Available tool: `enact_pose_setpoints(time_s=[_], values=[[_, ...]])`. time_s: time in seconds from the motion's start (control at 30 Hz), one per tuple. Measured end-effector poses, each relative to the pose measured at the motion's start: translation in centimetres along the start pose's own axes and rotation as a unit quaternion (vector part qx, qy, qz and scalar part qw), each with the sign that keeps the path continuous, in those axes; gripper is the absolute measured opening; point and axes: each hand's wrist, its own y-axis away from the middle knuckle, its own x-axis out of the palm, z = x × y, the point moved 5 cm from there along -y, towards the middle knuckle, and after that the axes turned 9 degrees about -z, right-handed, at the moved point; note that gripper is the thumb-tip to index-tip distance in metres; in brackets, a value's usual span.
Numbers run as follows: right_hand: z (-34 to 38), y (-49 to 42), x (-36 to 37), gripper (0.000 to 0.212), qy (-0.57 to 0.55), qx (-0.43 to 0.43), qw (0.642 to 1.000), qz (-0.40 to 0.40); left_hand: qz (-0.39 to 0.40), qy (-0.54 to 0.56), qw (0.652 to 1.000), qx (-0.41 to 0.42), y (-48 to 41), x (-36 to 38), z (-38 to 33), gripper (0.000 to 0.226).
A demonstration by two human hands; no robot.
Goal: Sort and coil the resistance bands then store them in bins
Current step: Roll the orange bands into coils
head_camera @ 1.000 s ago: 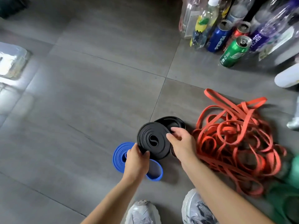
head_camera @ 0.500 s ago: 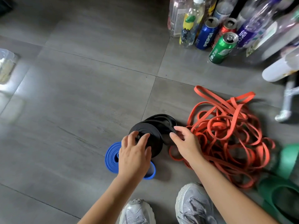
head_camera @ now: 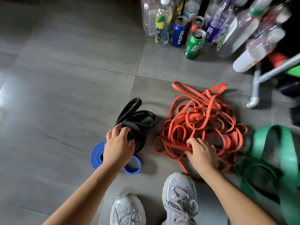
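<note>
A coiled black band point(head_camera: 138, 137) lies on the grey tile floor, its loose end point(head_camera: 129, 108) springing out behind it. My left hand point(head_camera: 117, 147) rests on top of the coil with fingers curled over its edge. Under my wrist lies a coiled blue band point(head_camera: 97, 155). To the right is a tangled heap of orange bands point(head_camera: 203, 120). My right hand point(head_camera: 201, 153) reaches into its near edge, fingers curled around an orange strand. Wide green bands point(head_camera: 272, 150) lie at the far right.
Several bottles and cans, among them a blue can point(head_camera: 178, 32) and a green can point(head_camera: 194, 44), stand at the back. A white metal frame leg point(head_camera: 255, 93) stands at the right. My two grey shoes point(head_camera: 178, 197) are at the bottom. No bin is in view.
My right hand let go of the black coil and moved right to the orange heap. The black band's outer turns sprang loose. My left hand shifted onto the top of the coil.
</note>
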Motion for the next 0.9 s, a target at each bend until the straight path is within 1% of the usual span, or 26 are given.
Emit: enact_pose_setpoints(time_s=[0.07, 0.13, 0.2, 0.27, 0.33, 0.43, 0.5, 0.53, 0.67, 0.7, 0.77, 0.83, 0.9], values=[[-0.4, 0.0, -1.5, 0.018, -0.043, 0.015, 0.999, 0.005, 0.048, 0.001, 0.999, -0.016, 0.3, -0.1, -0.2, 0.050], [-0.6, 0.1, -2.9, 0.013, -0.097, 0.029, 0.994, 0.035, 0.092, 0.004, 0.995, -0.031, 0.7, -0.7, -1.1, 0.050], [-0.3, 0.8, -5.0, 0.007, -0.184, 0.044, 0.981, 0.040, 0.112, 0.009, 0.993, -0.017, 1.5, -2.3, -2.9, 0.047], [0.5, 1.7, -7.8, 0.008, -0.251, 0.036, 0.967, 0.024, 0.138, 0.012, 0.990, 0.027, 2.5, -4.5, -5.4, 0.049], [1.4, 2.5, -11.2, 0.014, -0.264, 0.011, 0.965, 0.002, 0.174, 0.019, 0.981, 0.087, 3.8, -7.4, -8.7, 0.047], [2.9, 3.6, -17.3, 0.017, -0.307, -0.046, 0.950, -0.033, 0.214, 0.011, 0.960, 0.182, 6.2, -12.6, -14.1, 0.036], [3.3, 4.7, -21.4, 0.015, -0.342, -0.062, 0.936, -0.062, 0.227, 0.024, 0.948, 0.224, 8.3, -16.2, -17.1, 0.030], [3.2, 5.5, -23.6, 0.015, -0.359, -0.060, 0.928, -0.079, 0.226, 0.029, 0.944, 0.238, 9.3, -18.1, -18.4, 0.032], [2.4, 9.3, -31.7, 0.010, -0.422, -0.059, 0.893, -0.149, 0.203, 0.063, 0.941, 0.262, 12.9, -24.3, -22.0, 0.055], [2.5, 10.4, -33.7, 0.009, -0.431, -0.066, 0.885, -0.166, 0.189, 0.065, 0.943, 0.268, 13.7, -25.4, -22.6, 0.061], [3.1, 12.7, -37.5, 0.016, -0.459, -0.078, 0.863, -0.197, 0.140, 0.075, 0.946, 0.284, 15.3, -27.7, -23.9, 0.068], [3.7, 15.0, -40.5, 0.020, -0.483, -0.095, 0.844, -0.213, 0.095, 0.138, 0.938, 0.305, 17.0, -29.7, -25.1, 0.065], [4.2, 17.2, -42.0, 0.021, -0.493, -0.118, 0.834, -0.217, 0.074, 0.211, 0.920, 0.322, 18.7, -30.6, -25.9, 0.048]])
